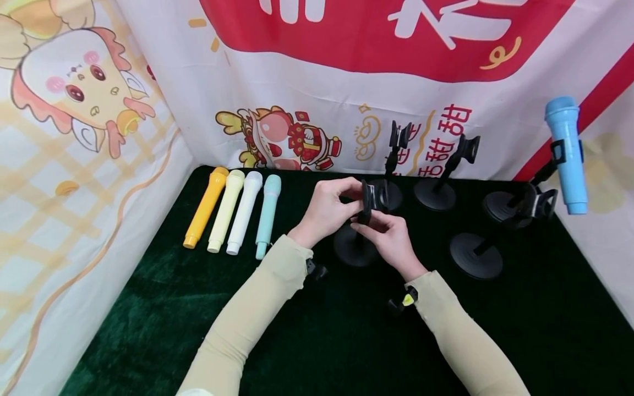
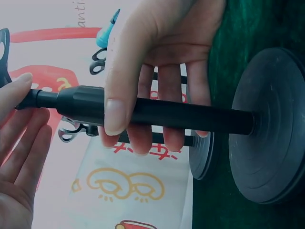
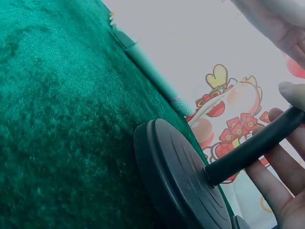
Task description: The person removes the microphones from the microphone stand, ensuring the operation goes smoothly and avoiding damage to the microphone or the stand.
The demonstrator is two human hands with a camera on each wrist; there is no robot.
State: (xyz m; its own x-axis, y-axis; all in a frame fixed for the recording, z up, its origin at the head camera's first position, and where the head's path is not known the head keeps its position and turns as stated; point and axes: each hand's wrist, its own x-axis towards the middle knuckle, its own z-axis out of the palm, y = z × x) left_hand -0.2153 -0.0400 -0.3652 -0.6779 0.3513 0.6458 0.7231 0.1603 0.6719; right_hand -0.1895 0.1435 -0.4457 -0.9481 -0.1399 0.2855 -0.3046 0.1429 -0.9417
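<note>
A black microphone stand (image 1: pixel 354 250) stands upright on its round base in front of the person. Up at its clip (image 1: pixel 366 202), the left hand (image 1: pixel 327 212) pinches the top with thumb and fingers. Lower down, the right hand (image 1: pixel 393 242) grips the pole (image 2: pixel 190 116), its thumb on one side and fingers behind. The clip is cut off at the edge of the left wrist view. The base (image 3: pixel 183 179) rests on the cloth in the right wrist view.
Left lie an orange microphone (image 1: pixel 205 209), a pale yellow one (image 1: pixel 226 212), a white one (image 1: pixel 245 213) and a mint one (image 1: pixel 268 217). Several stands are behind and right, including one stand (image 1: pixel 436 194) near the curtain. A blue microphone (image 1: pixel 569 159) sits in a right-hand clip.
</note>
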